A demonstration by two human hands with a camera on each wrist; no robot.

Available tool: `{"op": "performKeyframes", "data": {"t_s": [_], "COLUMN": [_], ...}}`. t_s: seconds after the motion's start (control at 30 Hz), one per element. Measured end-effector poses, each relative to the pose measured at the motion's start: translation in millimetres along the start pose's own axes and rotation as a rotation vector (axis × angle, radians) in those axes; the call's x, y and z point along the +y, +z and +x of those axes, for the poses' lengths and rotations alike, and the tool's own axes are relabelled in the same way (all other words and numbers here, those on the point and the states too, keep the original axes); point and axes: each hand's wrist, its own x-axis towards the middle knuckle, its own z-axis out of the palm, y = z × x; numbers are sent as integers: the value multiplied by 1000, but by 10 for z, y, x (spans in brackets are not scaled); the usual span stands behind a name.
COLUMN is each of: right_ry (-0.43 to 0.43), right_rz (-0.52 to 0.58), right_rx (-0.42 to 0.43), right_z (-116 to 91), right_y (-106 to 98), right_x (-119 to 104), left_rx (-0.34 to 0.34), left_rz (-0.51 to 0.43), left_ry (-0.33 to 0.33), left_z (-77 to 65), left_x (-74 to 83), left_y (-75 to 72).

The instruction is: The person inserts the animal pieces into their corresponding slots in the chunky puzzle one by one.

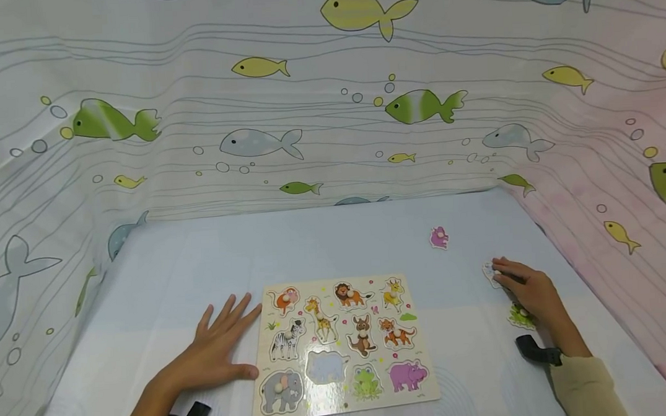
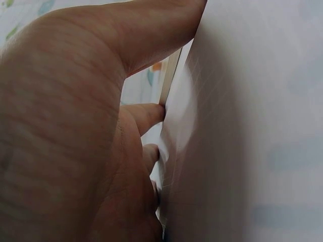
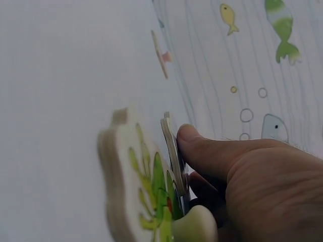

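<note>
A wooden animal puzzle board (image 1: 339, 350) lies on the table, with an elephant, zebra, giraffe, lion and other animals in it. My left hand (image 1: 216, 349) rests flat on the table at its left side, fingers spread and thumb at the board's edge; the left wrist view shows the palm side of this hand (image 2: 116, 151) low over the surface. At the right, my right hand (image 1: 528, 286) pinches a pale puzzle piece (image 1: 489, 275), whose picture is mostly hidden by the fingers. Just below that hand lies a green frog piece (image 1: 519, 318), its round knob (image 3: 197, 224) facing up.
A purple hippo piece (image 1: 439, 237) lies farther back on the pale tabletop (image 1: 290, 247). One pale animal-shaped spot (image 1: 325, 366) on the board catches glare. A fish-print cloth (image 1: 329, 121) rises behind the table and along both sides.
</note>
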Motion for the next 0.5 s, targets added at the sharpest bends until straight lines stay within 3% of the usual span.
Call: {"op": "performKeyframes", "data": {"t_s": [0.5], "right_ry": [-47], "right_rz": [7], "right_rx": [80], "right_z": [10], "right_y": [56], "right_x": [47], "left_rx": [1], "left_rz": [-14], "left_ry": [-3], "left_z": [10], "left_x": [16], "left_y": [-15]}}
